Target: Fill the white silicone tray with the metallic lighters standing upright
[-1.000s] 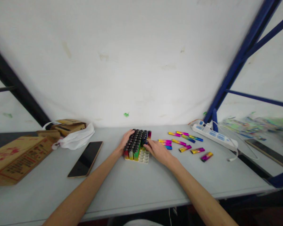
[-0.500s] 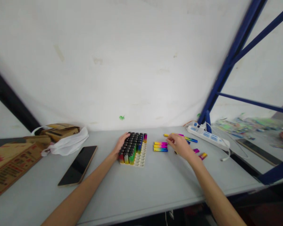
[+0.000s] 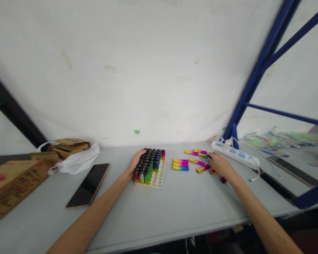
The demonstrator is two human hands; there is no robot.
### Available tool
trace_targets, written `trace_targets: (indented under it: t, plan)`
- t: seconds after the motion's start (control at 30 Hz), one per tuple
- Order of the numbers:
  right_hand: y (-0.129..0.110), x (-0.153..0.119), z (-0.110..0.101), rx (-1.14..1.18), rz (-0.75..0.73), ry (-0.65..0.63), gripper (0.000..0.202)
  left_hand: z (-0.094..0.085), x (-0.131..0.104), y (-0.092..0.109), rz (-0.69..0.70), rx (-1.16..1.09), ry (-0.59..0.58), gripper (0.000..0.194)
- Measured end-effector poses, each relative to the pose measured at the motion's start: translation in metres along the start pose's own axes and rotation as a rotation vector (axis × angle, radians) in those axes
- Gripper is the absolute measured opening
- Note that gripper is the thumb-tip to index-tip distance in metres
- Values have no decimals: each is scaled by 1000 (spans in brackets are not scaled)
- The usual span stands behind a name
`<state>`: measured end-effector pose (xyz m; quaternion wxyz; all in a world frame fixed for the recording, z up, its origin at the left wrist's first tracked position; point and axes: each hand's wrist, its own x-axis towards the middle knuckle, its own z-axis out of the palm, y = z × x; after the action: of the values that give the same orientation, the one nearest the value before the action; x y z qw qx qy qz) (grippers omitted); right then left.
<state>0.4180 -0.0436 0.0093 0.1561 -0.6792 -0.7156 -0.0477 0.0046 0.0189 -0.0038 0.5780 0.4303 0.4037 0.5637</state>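
Upright shiny coloured tubes (image 3: 147,176) with dark tops stand in rows in a white tray (image 3: 158,181) with round holes. The holes along its right side are bare. My left hand (image 3: 136,160) is wrapped around the far left side of this block, its fingertips partly hidden behind the tubes. To the right, my right hand (image 3: 218,163) has its fingers closed on the blue end of a yellow-and-blue tube (image 3: 202,155) lying on the table. Three tubes lie side by side in a small stack (image 3: 180,164) between tray and hand. Several more loose tubes (image 3: 196,162) lie around my right fingers.
A black-screened phone (image 3: 88,185) lies left of my left forearm. Beyond it are a white plastic bag (image 3: 78,160) and cardboard boxes (image 3: 18,180). A white power strip (image 3: 234,153) with cables runs along the right, beside a blue metal frame (image 3: 250,88).
My right hand has moved right, away from the three stacked tubes, to the loose ones farther right. Loose tubes it covered now show. My left hand stays at the tray.
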Motion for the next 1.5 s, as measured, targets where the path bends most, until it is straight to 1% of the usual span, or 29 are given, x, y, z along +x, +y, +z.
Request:
trace_targets:
  t: [0.07,0.13,0.2,0.27,0.33,0.4,0.47,0.53,0.63,0.7,0.8,0.87,0.97,1.07,1.17,1.27,1.37,1.5]
  plan:
    - [-6,1,-7,147,-19,93,31,0,0,1,12,21,-14,37]
    - [-19,2,-14,353,-8,186,34,1,-1,2,20,44,-33,36]
    - [-39,4,-18,587,8,262,38,2,-2,3,31,59,-46,36]
    - [-65,7,-18,867,14,318,41,3,-3,5,42,70,-53,34]
    - [-94,12,-16,1181,54,291,45,4,-4,7,51,81,-46,32]
    - [-123,17,-13,1417,104,225,44,5,-5,8,55,91,-29,31]
    - [-148,21,-11,1562,94,135,40,6,-5,9,61,97,-24,30]
    - [-167,22,-7,1649,32,24,39,6,-5,8,59,93,-38,28]
    - [-186,17,2,1693,-62,-142,38,5,-4,6,41,66,-62,28]
    - [-193,11,11,1683,-66,-229,40,5,-3,5,32,64,-75,28]
    - [-197,3,22,1680,20,-353,44,4,-3,4,38,72,-72,28]
    - [-198,-1,27,1690,100,-405,48,4,-4,3,35,64,-78,29]
    - [-201,-3,30,1670,205,-403,58,4,-4,3,32,60,-99,29]
    - [-204,-4,32,1571,248,-335,58,3,-3,2,34,66,-100,28]
    - [-205,-5,34,1471,238,-250,51,3,-2,1,47,84,-93,28]
    - [-204,-6,35,1414,202,-205,45,3,-2,2,50,97,-80,29]
    - [-204,-6,36,1400,185,-198,42,3,-3,3,43,90,-73,27]
    - [-205,-6,33,1434,213,-230,43,3,-3,3,49,86,-94,28]
